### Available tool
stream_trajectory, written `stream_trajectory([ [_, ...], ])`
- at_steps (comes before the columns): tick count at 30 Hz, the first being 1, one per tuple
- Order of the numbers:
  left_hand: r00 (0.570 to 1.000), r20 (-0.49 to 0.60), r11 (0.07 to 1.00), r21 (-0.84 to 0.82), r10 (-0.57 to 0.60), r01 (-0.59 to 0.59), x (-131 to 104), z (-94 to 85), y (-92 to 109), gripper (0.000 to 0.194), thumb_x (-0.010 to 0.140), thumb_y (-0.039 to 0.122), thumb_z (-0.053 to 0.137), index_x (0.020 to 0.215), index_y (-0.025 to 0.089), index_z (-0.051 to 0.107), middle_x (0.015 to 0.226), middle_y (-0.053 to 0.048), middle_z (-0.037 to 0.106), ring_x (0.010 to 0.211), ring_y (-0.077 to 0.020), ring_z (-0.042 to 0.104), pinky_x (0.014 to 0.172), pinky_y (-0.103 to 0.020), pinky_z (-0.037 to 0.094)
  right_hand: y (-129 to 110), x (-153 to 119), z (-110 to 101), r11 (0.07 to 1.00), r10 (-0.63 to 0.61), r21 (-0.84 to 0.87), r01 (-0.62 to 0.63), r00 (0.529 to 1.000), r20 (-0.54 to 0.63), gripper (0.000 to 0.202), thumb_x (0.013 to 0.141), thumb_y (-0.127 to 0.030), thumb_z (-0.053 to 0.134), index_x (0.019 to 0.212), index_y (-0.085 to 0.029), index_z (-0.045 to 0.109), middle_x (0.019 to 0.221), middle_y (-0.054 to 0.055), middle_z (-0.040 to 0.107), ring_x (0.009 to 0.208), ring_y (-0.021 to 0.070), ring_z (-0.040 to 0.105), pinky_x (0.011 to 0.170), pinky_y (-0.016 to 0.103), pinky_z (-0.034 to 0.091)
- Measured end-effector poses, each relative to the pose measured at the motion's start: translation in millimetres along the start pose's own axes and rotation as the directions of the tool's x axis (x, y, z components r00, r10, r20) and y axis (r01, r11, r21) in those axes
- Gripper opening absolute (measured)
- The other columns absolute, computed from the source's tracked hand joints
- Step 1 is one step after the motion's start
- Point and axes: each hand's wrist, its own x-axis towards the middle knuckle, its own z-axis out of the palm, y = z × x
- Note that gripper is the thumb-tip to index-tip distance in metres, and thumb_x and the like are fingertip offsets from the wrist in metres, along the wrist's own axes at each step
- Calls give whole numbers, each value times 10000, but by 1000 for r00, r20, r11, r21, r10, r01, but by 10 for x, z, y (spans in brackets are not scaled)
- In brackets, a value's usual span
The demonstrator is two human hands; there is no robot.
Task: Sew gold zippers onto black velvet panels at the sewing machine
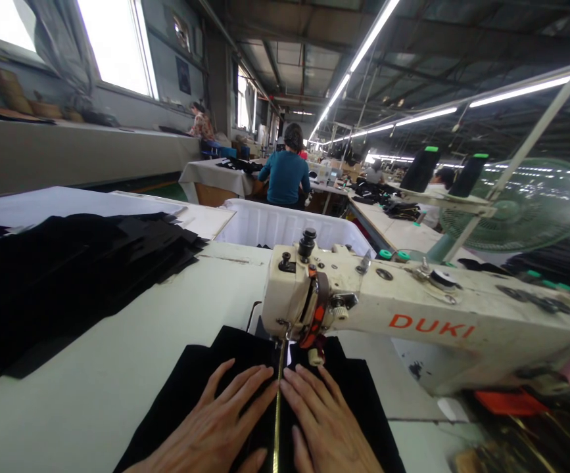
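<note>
Left hand and right hand, spread flat, flank a gold strip on black fabric before the sewing machine.

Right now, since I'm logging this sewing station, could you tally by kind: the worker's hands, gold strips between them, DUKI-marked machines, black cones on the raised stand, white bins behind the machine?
Hands: 2 (left hand, right hand)
Gold strip: 1
DUKI machine: 1
Black cones: 2
White bin: 1
Total: 7

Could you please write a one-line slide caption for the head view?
Left hand and right hand lie on black fabric, flanking a gold strip leading to a sewing machine.
</note>
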Motion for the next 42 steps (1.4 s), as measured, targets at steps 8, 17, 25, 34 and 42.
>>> stream_trajectory([
  [8, 997, 53, 991, -116, -62, 67, 142, 64, -53, 618, 894, 285, 568, 1475, 156, 403, 1480, -122, 460, 1330, -330, 483, 990, -609, 473, 109, 139, -86, 999, 43, 30, -44, 998, 49, 532, 887, -126, 445, 1414, -193, 473, 1433, 24, 530, 1294, 221, 530, 1096, 506, 423],
  [17, 986, 90, 956, -249, -138, 157, 163, 154, -95, 650, 928, 283, 557, 1525, 202, 313, 1525, -140, 395, 1391, -334, 388, 1056, -641, 361, 195, 168, -67, 996, 54, 63, -58, 997, 61, 537, 925, -130, 441, 1456, -210, 414, 1445, 36, 519, 1262, 217, 560, 1116, 531, 377],
  [25, 991, 28, 952, -276, -132, 135, 140, 207, -131, 694, 922, 237, 569, 1544, 212, 261, 1541, -143, 379, 1406, -332, 365, 1093, -641, 309, 213, 199, -44, 996, 55, 73, -59, 997, 61, 542, 910, -130, 470, 1447, -195, 433, 1401, 80, 565, 1241, 237, 575, 1121, 544, 377],
  [34, 982, 122, 942, -285, -146, 175, 171, 125, -125, 540, 996, 318, 492, 1499, 174, 360, 1557, -184, 336, 1462, -315, 234, 1137, -643, 197, 49, 244, -240, 985, 133, 89, -149, 977, 166, 466, 949, -127, 459, 1411, -185, 482, 1467, 87, 494, 1385, 262, 408, 1178, 572, 257],
  [42, 986, 28, 903, -398, -165, 162, -565, -112, 688, 731, 934, 381, 606, 1530, 126, 268, 1549, -161, 362, 1444, -313, 291, 1161, -559, 276, -722, -341, -492, 880, 284, 356, -314, 949, 136, 640, 819, -371, 753, 1364, -168, 486, 1361, 123, 559, 1331, 260, 464, 1178, 520, 297],
])
